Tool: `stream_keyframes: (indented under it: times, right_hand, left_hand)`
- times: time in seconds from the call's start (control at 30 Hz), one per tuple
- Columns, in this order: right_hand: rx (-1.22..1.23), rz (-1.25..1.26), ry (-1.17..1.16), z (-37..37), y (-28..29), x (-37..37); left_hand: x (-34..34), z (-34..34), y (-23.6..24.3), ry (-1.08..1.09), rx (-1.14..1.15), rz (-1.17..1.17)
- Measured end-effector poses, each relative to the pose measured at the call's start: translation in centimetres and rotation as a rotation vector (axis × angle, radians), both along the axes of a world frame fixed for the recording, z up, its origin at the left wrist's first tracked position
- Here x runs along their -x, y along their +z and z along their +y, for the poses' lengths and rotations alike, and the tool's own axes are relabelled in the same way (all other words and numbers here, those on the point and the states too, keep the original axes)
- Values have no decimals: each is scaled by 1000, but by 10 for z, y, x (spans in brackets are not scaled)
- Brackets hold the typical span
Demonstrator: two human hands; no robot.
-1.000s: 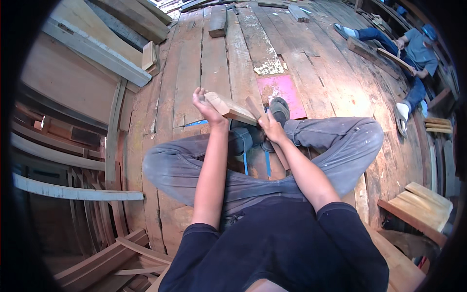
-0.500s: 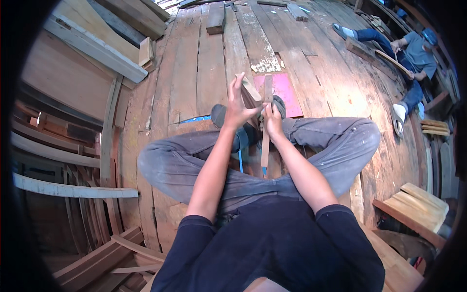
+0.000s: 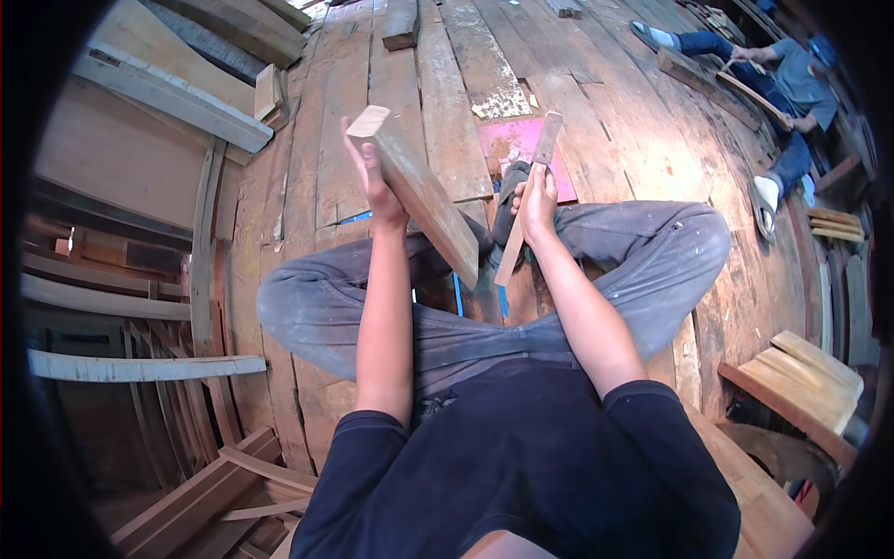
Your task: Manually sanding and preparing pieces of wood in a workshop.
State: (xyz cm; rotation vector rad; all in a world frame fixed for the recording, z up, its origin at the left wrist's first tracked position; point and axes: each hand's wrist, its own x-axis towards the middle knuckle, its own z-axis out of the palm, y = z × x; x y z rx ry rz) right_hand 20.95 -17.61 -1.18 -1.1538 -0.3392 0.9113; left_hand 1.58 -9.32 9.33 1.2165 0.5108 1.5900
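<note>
Wooden block is raised in the left hand at 11 o'clock above the crossed legs; right hand grips a thin wooden stick beside it. Seemingly inspecting; next, probably bringing both pieces together, aligned carefully.

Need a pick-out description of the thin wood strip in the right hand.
Start at the seated person's crossed legs on the plank floor. The right hand holds the thin wooden strip upright before a pink sheet. It is far slimmer than the thick block in the left hand.
</note>
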Motion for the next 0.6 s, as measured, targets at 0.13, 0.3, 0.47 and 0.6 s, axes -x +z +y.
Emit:
stream_keyframes:
  times: [0.13,0.3,0.47,0.6]
  right_hand:
    - [10,2,-13,0,4,2]
    - [-30,-151,53,1,5,5]
    - [-110,-264,65,0,12,7]
    - [-139,-240,69,1,7,6]
  left_hand:
    - [2,7,-12,-80,73,50]
    - [9,11,-13,-79,118,-47]
    - [18,15,-8,79,83,-150]
    - [14,20,-15,80,-6,-89]
